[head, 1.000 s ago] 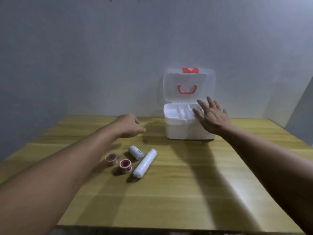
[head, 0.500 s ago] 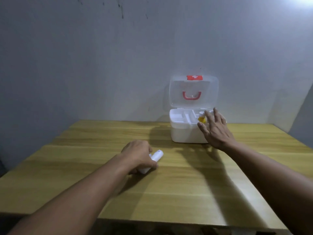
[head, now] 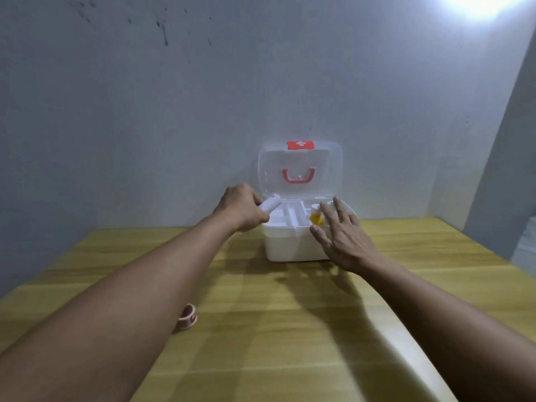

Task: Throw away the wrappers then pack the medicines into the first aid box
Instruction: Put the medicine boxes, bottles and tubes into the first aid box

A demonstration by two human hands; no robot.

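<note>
White roll going into the first aid box

Left hand grips the white roll, its tip past the fingers over the first aid box tray; right hand, fingers spread, steadies the box. Packing underway; next, lower and release. Tape roll waits.

You have a wooden table with 2 things lying on it: the open white box at its far edge, and 1 tape roll well nearer you, left of the box.
</note>
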